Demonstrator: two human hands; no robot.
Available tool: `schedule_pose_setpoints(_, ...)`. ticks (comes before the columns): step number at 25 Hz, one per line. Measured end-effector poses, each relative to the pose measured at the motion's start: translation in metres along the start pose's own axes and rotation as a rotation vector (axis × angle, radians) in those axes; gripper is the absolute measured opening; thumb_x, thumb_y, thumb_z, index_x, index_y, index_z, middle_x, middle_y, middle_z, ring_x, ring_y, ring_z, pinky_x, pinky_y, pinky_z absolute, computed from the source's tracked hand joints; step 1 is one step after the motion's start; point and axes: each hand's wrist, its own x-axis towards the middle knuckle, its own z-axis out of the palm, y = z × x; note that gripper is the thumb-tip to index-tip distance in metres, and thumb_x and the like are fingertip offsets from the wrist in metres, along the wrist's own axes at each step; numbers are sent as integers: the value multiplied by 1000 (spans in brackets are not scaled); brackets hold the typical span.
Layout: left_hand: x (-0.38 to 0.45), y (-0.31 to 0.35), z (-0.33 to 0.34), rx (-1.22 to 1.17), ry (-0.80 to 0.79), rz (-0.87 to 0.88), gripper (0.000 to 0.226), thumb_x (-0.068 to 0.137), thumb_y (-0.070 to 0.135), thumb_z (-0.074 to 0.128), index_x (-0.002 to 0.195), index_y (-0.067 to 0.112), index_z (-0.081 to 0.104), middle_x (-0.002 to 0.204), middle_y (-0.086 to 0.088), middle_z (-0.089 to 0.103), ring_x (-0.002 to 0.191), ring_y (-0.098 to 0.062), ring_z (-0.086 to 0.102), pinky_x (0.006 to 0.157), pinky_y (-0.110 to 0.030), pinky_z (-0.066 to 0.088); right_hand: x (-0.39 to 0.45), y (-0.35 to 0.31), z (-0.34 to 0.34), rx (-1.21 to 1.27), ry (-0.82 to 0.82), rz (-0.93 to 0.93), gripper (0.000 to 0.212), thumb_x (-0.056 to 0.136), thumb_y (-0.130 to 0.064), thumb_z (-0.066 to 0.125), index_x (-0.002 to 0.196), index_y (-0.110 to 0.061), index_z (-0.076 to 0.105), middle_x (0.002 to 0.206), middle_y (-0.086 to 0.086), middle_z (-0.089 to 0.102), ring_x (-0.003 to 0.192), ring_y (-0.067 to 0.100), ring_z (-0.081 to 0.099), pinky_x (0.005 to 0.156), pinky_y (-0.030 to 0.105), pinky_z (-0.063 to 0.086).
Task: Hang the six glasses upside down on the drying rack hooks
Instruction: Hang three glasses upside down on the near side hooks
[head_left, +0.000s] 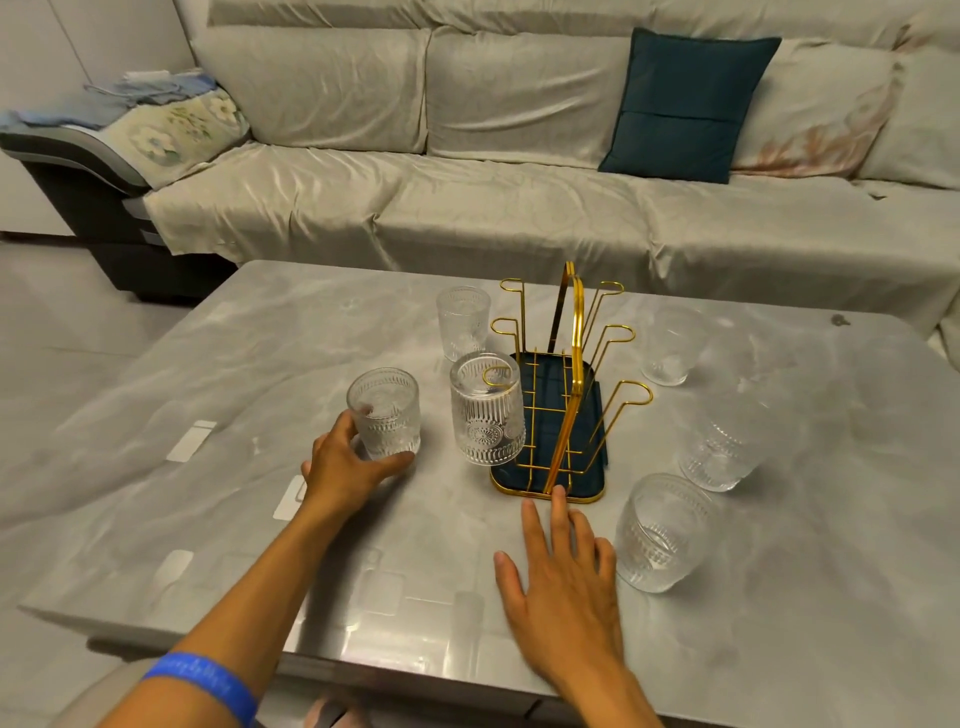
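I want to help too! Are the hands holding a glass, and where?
The left hand grips an upright glass around its lower side. The right hand holds nothing.

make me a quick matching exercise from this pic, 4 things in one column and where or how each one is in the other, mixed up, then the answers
1. hung glass
2. left hand
3. right hand
4. teal cushion

A. flat on the table, open, fingertips at the rack tray
B. on the sofa
C. upside down on a rack hook
D. wrapped around an upright glass

Pairs: 1-C, 2-D, 3-A, 4-B
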Motion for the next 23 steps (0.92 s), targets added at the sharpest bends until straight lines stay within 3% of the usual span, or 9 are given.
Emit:
schedule_pose_setpoints(3, -1, -1, -2, -127, -12, 5, 72, 47, 42, 92, 107, 33, 53, 108, 4, 69, 100, -24, 65, 91, -48, 50, -2, 2, -1, 1, -35, -21, 80, 80, -76, -6, 145, -32, -20, 149, 1, -38, 134, 21, -36, 109, 43, -21)
schedule_pose_setpoints(7, -2, 0, -16, -164, -14, 68, 66, 56, 29, 94, 105, 30, 51, 99, 9, 63, 86, -12, 65, 64, -25, 52, -4, 3, 0, -28, -55, -45, 83, 77, -80, -9, 143, -32, -24, 147, 2, -42, 131, 20, -41, 107, 44, -22)
schedule_pose_setpoints(12, 0, 30, -37, -378, 50, 93, 65, 53, 33, 94, 109, 27, 62, 102, -8, 69, 86, -27, 68, 65, -30, 53, -5, 1, -2, -11, -49, -52, 84, 76, -79, -11, 143, -31, -24, 148, 3, -41, 132, 21, -40, 109, 45, -18)
schedule_pose_setpoints(15, 11, 80, -51, -385, 40, 240, 60, 55, 42, 90, 109, 40, 63, 107, -1, 67, 87, -15, 67, 63, -23, 56, -4, 0, -4, -6, -50, -46, 84, 73, -79, -13, 141, -31, -27, 147, 3, -43, 131, 22, -40, 109, 46, -18)
schedule_pose_setpoints(18, 27, 129, -56, -321, 20, 388, 61, 57, 42, 91, 110, 40, 62, 106, 9, 66, 84, 0, 65, 61, -15, 54, -2, 0, -3, 3, -39, -42, 85, 71, -80, -14, 140, -32, -28, 147, 3, -42, 132, 24, -38, 109, 47, -17)
schedule_pose_setpoints(21, 42, 159, -55, -255, 0, 455, 64, 58, 41, 91, 115, 36, 62, 106, 13, 64, 83, 6, 63, 61, -11, 51, -1, -1, -3, 18, 13, -42, 86, 77, -79, -3, 148, -30, -8, 153, 6, -27, 138, 27, -26, 110, 47, -11)
schedule_pose_setpoints(23, 53, 173, -52, -187, -51, 473, 65, 58, 38, 92, 117, 32, 64, 105, 12, 64, 82, 6, 62, 62, -9, 50, -1, -3, -7, 23, 28, -34, 83, 82, -75, 9, 149, -27, 18, 157, 10, -1, 142, 32, -2, 110, 47, 0)
